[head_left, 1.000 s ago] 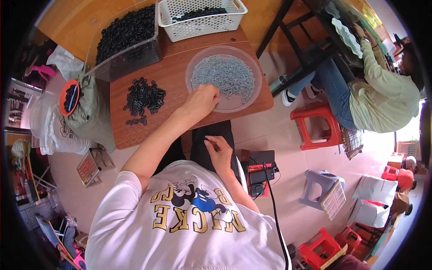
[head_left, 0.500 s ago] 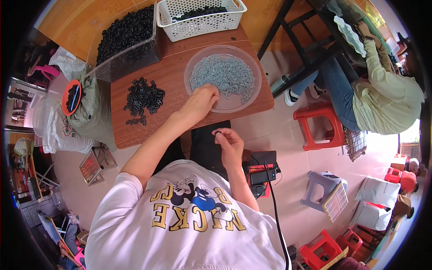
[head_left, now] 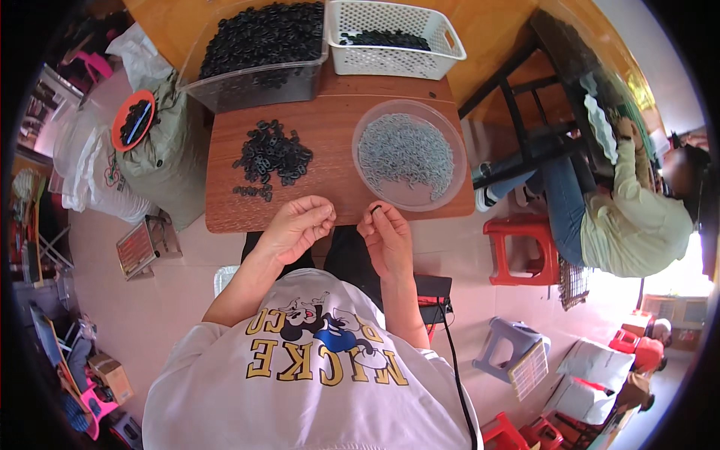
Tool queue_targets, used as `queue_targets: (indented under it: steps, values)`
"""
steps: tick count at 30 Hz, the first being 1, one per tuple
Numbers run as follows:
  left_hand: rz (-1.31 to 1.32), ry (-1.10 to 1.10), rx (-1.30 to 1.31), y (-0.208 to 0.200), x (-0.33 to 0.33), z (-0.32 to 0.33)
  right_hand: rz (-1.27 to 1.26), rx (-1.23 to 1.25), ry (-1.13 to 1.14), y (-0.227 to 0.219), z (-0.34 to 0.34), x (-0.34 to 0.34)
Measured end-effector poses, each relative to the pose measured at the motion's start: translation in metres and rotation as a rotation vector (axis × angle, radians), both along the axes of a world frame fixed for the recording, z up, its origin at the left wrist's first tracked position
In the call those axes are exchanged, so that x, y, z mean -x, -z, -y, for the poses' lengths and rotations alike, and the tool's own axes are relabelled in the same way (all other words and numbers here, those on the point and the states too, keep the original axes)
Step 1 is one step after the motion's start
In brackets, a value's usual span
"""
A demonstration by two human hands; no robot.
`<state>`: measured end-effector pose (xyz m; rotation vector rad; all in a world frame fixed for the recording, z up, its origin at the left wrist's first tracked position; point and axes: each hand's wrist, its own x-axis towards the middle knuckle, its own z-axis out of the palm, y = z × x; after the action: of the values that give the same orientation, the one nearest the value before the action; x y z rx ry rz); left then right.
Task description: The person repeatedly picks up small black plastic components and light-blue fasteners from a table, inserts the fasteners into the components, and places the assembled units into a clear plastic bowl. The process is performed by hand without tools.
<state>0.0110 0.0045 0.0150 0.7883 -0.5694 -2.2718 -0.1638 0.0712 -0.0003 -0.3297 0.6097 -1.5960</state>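
Fingertip handling of small parts seems to be the step in hand. Front-left of the round bowl (head_left: 391,192), a small black piece (head_left: 376,209) is grasped in the right hand's (head_left: 390,238) grip. Farther left of the bowl, the left hand's (head_left: 295,230) grip is pinched; contents cannot be told. Steady fingertip control seems called for. Silver pieces (head_left: 405,154) are held in the bowl; left of it, a black pile (head_left: 274,152) is spread on the counter (head_left: 322,169). Behind it, a white basket (head_left: 394,64) is placed. No obstruction is seen between the hands.

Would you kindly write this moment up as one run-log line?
left hand: pinched, contents unclear | right hand: holds small dark piece | black pieces: piled on table | grey pieces: in round tub
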Motion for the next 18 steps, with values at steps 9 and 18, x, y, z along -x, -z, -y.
queue_targets:
  steps: [9, 18]
  values:
    - [-0.034, -0.090, 0.056, 0.001, -0.019, 0.004, -0.206, -0.083, -0.051, -0.011, 0.021, -0.031]
    - [-0.022, -0.173, -0.020, 0.014, -0.025, 0.003, -0.247, -0.181, -0.054, -0.008, 0.026, -0.037]
